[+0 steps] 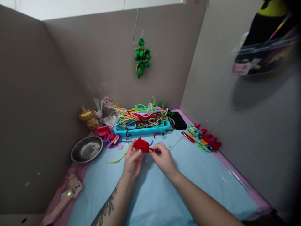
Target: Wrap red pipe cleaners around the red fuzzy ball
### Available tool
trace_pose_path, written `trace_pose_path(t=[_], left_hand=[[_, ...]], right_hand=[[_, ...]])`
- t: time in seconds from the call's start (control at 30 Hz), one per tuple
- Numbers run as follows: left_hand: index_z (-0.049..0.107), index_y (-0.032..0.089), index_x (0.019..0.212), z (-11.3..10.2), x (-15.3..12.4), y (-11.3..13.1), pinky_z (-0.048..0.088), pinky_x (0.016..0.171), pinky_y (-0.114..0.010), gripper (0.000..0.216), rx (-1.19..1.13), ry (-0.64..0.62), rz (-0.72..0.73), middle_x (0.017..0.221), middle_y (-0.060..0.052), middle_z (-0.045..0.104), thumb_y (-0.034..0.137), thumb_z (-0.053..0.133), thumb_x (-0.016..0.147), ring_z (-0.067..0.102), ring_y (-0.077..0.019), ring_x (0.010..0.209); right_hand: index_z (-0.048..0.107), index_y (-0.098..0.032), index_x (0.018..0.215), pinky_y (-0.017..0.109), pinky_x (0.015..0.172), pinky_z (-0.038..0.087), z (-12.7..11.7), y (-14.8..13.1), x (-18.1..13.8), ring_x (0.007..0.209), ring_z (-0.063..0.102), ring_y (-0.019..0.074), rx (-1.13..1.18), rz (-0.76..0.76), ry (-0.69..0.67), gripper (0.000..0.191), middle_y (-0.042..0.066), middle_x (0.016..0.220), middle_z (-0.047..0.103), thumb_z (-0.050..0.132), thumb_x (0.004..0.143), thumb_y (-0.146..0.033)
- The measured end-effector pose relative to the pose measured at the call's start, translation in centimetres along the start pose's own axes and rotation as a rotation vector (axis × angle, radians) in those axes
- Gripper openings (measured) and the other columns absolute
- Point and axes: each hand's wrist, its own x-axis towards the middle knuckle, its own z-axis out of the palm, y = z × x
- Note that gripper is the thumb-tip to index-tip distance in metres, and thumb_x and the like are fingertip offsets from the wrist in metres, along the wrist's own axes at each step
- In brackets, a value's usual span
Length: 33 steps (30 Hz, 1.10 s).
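Note:
My left hand is closed around a small red fuzzy piece, which looks like knitted or chenille work. From its right side a short red strand runs to my right hand, whose thumb and fingers pinch it. Something small and dark shows at the right fingertips, too small to name. Both hands hover over the blue table cover. A yellow-green strand lies left of my left hand, and a blue strand lies just behind it.
Behind my hands stands a blue tray heaped with colourful strands. On the left are a metal bowl with small white bits and a pink glue-gun-like tool with a lit green light. A red cutter, colourful fuzzy pieces and a black phone lie right.

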Motion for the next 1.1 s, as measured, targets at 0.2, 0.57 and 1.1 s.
trace_pose_path(t=[0.2,0.57,1.1], left_hand=[[0.050,0.020,0.117,-0.1,0.0,-0.4,0.045,0.086,-0.032,0.061,0.001,0.003,-0.015,0.102,-0.007,0.065,0.010,0.073,0.062,0.063,-0.0184,0.091],[0.049,0.023,0.116,0.2,-0.2,0.1,0.044,0.084,-0.031,0.062,0.069,0.004,0.057,0.101,-0.005,0.064,0.011,0.074,0.061,0.062,-0.0175,0.090],[0.045,0.021,0.120,0.3,-0.2,0.2,0.044,0.079,-0.030,0.067,0.118,0.068,0.025,0.092,-0.004,0.065,0.011,0.071,0.059,0.062,-0.0170,0.083]], right_hand=[[0.054,-0.019,0.061,0.025,0.057,0.039,0.7,0.2,-0.2,0.063,0.050,0.0142,0.038,0.009,-0.021,0.015,-0.002,0.066,0.050,0.061,0.074,-0.019],[0.059,-0.019,0.070,0.026,0.061,0.041,0.1,-0.7,-0.3,0.064,0.051,0.0146,-0.088,-0.062,-0.059,0.008,0.000,0.070,0.055,0.055,0.076,-0.018],[0.056,-0.018,0.062,0.024,0.057,0.038,1.1,0.5,-0.6,0.057,0.048,0.0129,0.217,0.249,-0.138,0.014,-0.004,0.058,0.054,0.066,0.067,-0.027]])
